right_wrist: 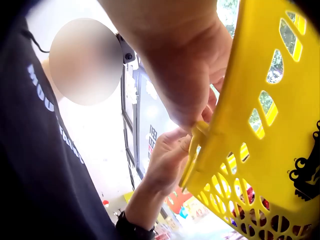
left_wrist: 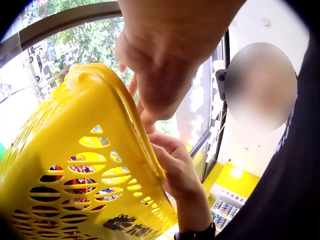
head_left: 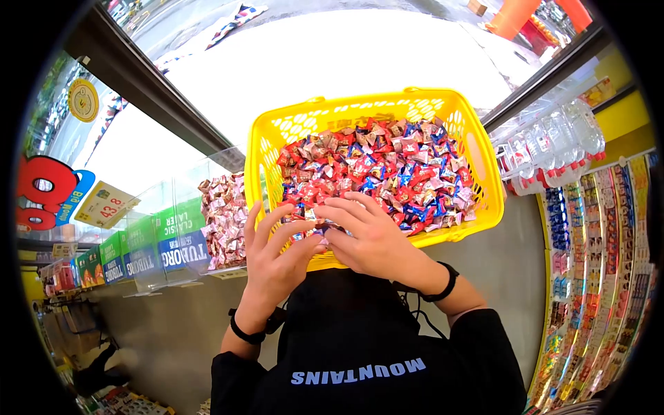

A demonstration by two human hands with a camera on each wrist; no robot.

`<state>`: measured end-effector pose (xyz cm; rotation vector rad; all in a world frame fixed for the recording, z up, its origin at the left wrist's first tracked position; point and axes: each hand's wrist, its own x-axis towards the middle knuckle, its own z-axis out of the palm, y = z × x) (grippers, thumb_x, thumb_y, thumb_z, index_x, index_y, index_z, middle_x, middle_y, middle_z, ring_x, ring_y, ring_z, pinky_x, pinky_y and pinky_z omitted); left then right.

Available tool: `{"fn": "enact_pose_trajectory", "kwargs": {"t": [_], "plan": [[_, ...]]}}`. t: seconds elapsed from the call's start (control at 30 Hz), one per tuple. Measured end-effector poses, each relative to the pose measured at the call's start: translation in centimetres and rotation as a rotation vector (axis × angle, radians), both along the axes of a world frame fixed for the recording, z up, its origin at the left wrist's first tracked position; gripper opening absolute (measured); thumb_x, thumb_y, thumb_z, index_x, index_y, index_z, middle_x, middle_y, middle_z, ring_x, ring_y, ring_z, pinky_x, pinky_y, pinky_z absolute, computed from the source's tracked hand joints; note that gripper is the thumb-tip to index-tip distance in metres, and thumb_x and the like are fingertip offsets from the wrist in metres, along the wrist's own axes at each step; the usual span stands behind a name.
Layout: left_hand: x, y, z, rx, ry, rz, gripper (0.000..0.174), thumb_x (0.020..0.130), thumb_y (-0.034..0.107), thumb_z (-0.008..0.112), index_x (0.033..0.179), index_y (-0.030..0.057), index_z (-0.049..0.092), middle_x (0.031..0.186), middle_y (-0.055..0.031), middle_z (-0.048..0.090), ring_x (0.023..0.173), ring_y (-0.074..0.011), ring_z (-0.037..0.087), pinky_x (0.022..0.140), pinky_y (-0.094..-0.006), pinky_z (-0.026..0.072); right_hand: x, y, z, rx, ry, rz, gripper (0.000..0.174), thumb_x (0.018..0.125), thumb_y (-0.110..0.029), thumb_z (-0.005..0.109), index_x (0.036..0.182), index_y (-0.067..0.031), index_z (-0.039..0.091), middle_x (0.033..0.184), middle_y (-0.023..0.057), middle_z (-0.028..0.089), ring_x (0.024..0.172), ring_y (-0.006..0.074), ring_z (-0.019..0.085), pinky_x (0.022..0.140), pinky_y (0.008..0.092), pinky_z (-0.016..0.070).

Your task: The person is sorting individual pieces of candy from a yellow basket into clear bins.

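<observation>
A yellow basket (head_left: 492,173) in the head view holds a heap of small wrapped candies (head_left: 373,162) in red, blue and pink. Over its near rim the left hand (head_left: 277,259) and right hand (head_left: 366,238) meet, thumbs and fingertips bent around a small wrapped candy (head_left: 320,229) that they mostly cover. From below, the left wrist view has the left hand (left_wrist: 162,75) close up and the right hand (left_wrist: 175,162) beside the basket (left_wrist: 100,145). The right wrist view has the right hand (right_wrist: 185,75) close up, the left hand (right_wrist: 165,162) beyond, and the basket wall (right_wrist: 250,150).
Pink wrapped candies (head_left: 225,221) fill a clear bin left of the basket, beside green and blue drink boxes (head_left: 180,242). At right hang bottles (head_left: 553,142) above long shelves of small packets (head_left: 595,256). A window frame (head_left: 159,90) crosses behind the boxes.
</observation>
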<state>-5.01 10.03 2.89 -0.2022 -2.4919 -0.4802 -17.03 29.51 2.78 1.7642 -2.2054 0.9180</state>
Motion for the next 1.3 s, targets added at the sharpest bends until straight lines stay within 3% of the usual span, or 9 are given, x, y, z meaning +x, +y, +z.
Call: {"fn": "enact_pose_trajectory", "kwargs": {"t": [0.03, 0.23, 0.37, 0.57, 0.87, 1.0, 1.03, 1.17, 1.3], "plan": [[0.2, 0.2, -0.4, 0.025, 0.009, 0.035, 0.022, 0.073, 0.020, 0.093, 0.091, 0.0212, 0.081, 0.113, 0.0034, 0.074, 0.130, -0.0295, 0.063, 0.123, -0.0599, 0.0378, -0.1, -0.2, -0.2, -0.028, -0.001, 0.005, 0.017, 0.084, -0.013, 0.077, 0.099, -0.0048, 0.072, 0.137, 0.0115, 0.066, 0.136, 0.0308, 0.059, 0.116, 0.0516, 0.0445], [1.1, 0.8, -1.9, 0.058, 0.074, 0.116, 0.021, 0.075, 0.017, 0.093, 0.091, 0.0188, 0.080, 0.111, 0.0023, 0.073, 0.129, -0.0314, 0.063, 0.123, -0.0598, 0.0381, -0.2, 0.1, -0.8, -0.062, -0.001, 0.030, 0.016, 0.088, -0.016, 0.074, 0.098, -0.0045, 0.072, 0.137, 0.0118, 0.067, 0.136, 0.0306, 0.059, 0.116, 0.0523, 0.0444], [1.8, 0.3, -1.6, 0.036, 0.105, 0.185, 0.018, 0.077, 0.014, 0.091, 0.090, 0.0172, 0.079, 0.114, -0.0013, 0.073, 0.130, -0.0333, 0.062, 0.124, -0.0611, 0.0368, -0.2, 0.1, -1.1, -0.133, 0.019, 0.026, 0.019, 0.082, -0.011, 0.079, 0.099, -0.0067, 0.072, 0.140, 0.0127, 0.067, 0.135, 0.0335, 0.062, 0.114, 0.0534, 0.0484], [4.4, -7.1, -5.2, 0.151, 0.101, 0.560, 0.008, 0.090, 0.012, 0.083, 0.091, 0.0087, 0.076, 0.119, -0.0089, 0.070, 0.132, -0.0384, 0.059, 0.118, -0.0559, 0.0393, -0.2, 0.5, -0.8, -0.153, 0.039, 0.038, 0.017, 0.082, -0.005, 0.080, 0.098, -0.0043, 0.072, 0.140, 0.0169, 0.067, 0.132, 0.0369, 0.064, 0.109, 0.0522, 0.0532], [8.2, -16.8, -16.4, 0.064, -0.417, 0.727, 0.021, 0.096, 0.029, 0.080, 0.092, 0.0091, 0.075, 0.125, -0.0087, 0.070, 0.132, -0.0358, 0.056, 0.123, -0.0613, 0.0287, 0.2, 0.4, -1.1, -0.137, -0.024, -0.025, 0.018, 0.085, -0.006, 0.080, 0.102, -0.0046, 0.073, 0.143, 0.0180, 0.063, 0.135, 0.0389, 0.061, 0.112, 0.0497, 0.0521], [7.3, -16.2, -15.9, -0.102, -0.483, 0.741, 0.026, 0.092, 0.034, 0.082, 0.106, 0.0122, 0.079, 0.133, -0.0113, 0.069, 0.136, -0.0359, 0.054, 0.123, -0.0647, 0.0287, 0.4, 0.6, -0.9, -0.131, -0.004, -0.056, 0.019, 0.087, -0.009, 0.080, 0.104, -0.0043, 0.072, 0.141, 0.0178, 0.063, 0.136, 0.0385, 0.060, 0.113, 0.0504, 0.0508], [7.0, -16.0, -15.4, -0.127, -0.457, 0.729, 0.031, 0.092, 0.032, 0.083, 0.116, 0.0132, 0.079, 0.135, -0.0138, 0.069, 0.136, -0.0362, 0.056, 0.122, -0.0605, 0.0329, 0.4, 0.5, -1.2, -0.147, 0.001, -0.077, 0.021, 0.087, -0.008, 0.079, 0.106, -0.0042, 0.072, 0.140, 0.0177, 0.063, 0.135, 0.0383, 0.060, 0.112, 0.0509, 0.0509], [4.9, -13.8, -12.2, 0.037, -0.296, 0.590, 0.032, 0.093, 0.023, 0.082, 0.122, 0.0105, 0.076, 0.138, -0.0163, 0.067, 0.131, -0.0371, 0.061, 0.117, -0.0487, 0.0417, 0.4, 0.5, -1.1, -0.164, -0.018, -0.085, 0.024, 0.086, -0.008, 0.079, 0.108, -0.0036, 0.071, 0.139, 0.0181, 0.063, 0.135, 0.0384, 0.060, 0.111, 0.0513, 0.0511], [2.6, -9.8, -4.7, 0.222, -0.112, 0.494, 0.035, 0.093, 0.014, 0.081, 0.126, 0.0073, 0.074, 0.142, -0.0156, 0.065, 0.136, -0.0362, 0.059, 0.114, -0.0478, 0.0468, 0.4, 0.5, -1.3, -0.170, -0.007, -0.079, 0.026, 0.085, -0.007, 0.079, 0.109, -0.0028, 0.070, 0.139, 0.0186, 0.063, 0.133, 0.0384, 0.061, 0.111, 0.0518, 0.0511]]}}
